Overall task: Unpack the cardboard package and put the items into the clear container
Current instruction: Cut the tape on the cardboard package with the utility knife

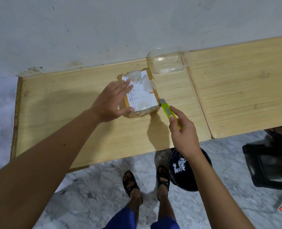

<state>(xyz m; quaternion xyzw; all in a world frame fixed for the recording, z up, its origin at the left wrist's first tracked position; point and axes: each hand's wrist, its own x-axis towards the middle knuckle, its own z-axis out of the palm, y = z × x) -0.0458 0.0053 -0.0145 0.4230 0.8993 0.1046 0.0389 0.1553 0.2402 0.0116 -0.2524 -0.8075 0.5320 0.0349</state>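
A small cardboard package (142, 95) with a white label and clear tape lies on the wooden table (71, 113). My left hand (111, 101) rests flat on its left side, thumb against the near edge. My right hand (182, 129) grips a yellow-green utility knife (167, 111). The knife's tip touches the package's near right corner. An empty clear container (166, 61) stands just behind the package to the right, close to the wall.
A second wooden table (244, 88) adjoins on the right. Under the table edge stands a black bin (186, 172) with paper scraps. A black stool (272, 162) is on the floor at right. My sandalled feet (147, 184) stand on marble floor.
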